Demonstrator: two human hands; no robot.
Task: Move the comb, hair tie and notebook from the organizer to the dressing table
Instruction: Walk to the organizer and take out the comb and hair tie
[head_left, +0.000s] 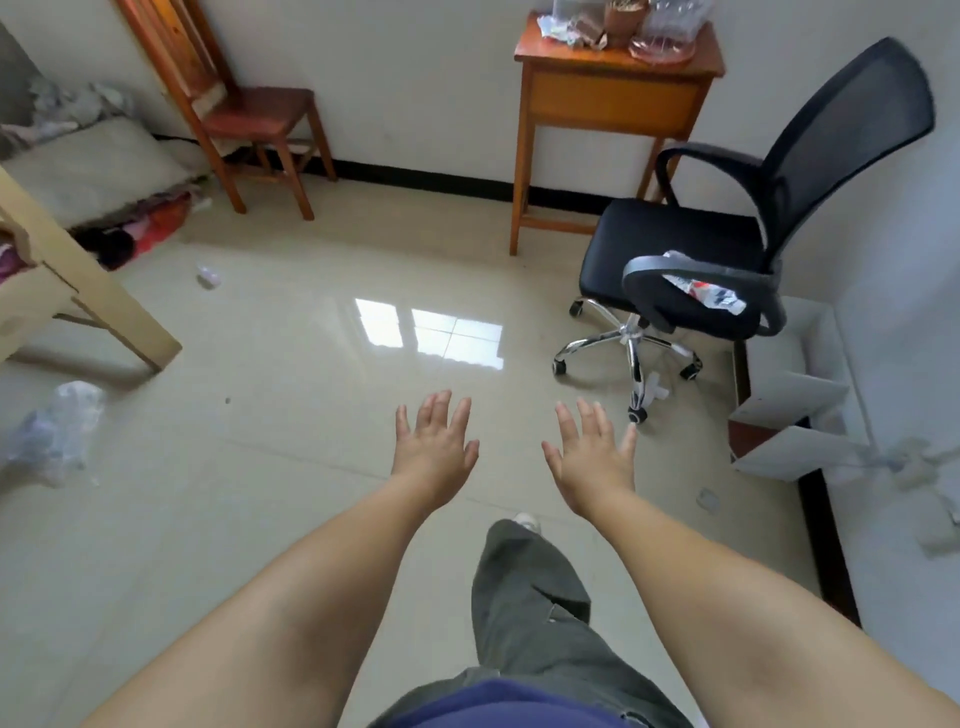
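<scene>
My left hand (435, 441) and my right hand (592, 457) are stretched out in front of me over the shiny tiled floor, palms down, fingers spread, holding nothing. No comb, hair tie or notebook shows in this view. A small wooden table (618, 57) stands against the far wall with plastic bags and containers on top. A white open-shelved organizer (795, 415) sits low at the right wall; what it holds is hidden from here.
A black mesh office chair (727, 249) with a wrapper on its seat stands between the table and the white organizer. A wooden chair (249, 114) is at the back left, a bed (78, 171) and a pale wooden frame (104, 306) at left. Crumpled plastic (52, 431) lies on the floor.
</scene>
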